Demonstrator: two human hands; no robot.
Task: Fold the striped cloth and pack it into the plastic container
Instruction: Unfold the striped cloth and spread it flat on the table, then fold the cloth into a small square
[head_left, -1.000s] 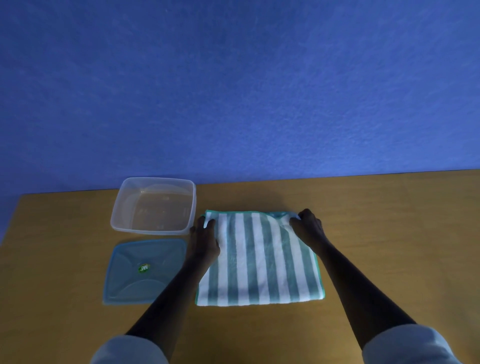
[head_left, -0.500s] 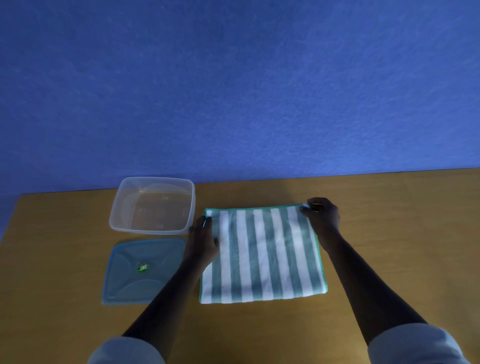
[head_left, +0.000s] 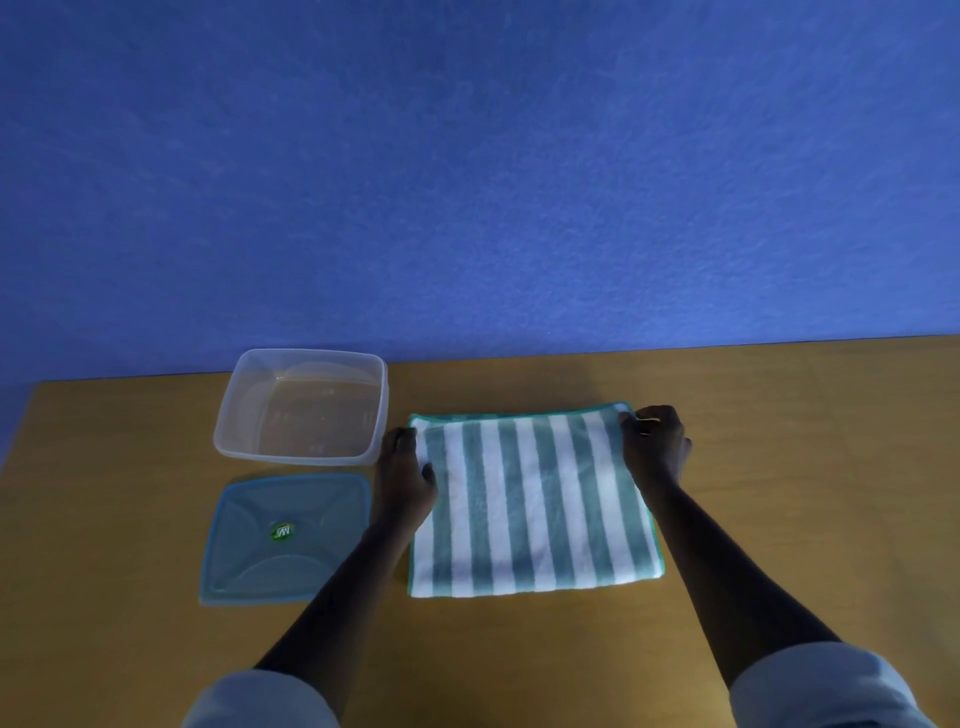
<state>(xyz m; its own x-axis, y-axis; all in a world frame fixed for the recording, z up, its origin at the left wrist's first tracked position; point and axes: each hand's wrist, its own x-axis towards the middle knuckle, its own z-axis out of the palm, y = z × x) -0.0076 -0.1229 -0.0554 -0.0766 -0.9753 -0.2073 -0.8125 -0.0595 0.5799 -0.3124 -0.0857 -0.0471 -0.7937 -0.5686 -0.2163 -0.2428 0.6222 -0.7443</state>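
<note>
Striped cloth (head_left: 535, 501) lies folded flat on the counter (head_left: 779, 493); my right hand (head_left: 653, 441) pinches its far corner, left hand (head_left: 406, 475) presses its edge (fingers flat). Plastic container (head_left: 304, 408) beside it awaits, empty.

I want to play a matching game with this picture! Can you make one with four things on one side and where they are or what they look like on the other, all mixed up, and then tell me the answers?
Things:
1. striped cloth
2. plastic container
3. lid
4. right hand

Descriptions:
A. clear and open, with nothing in it
B. pinching the far right corner of the cloth
C. lying flat on the table, green and white
D. blue, with a small green sticker, in front of the container

Pairs: 1-C, 2-A, 3-D, 4-B
</note>
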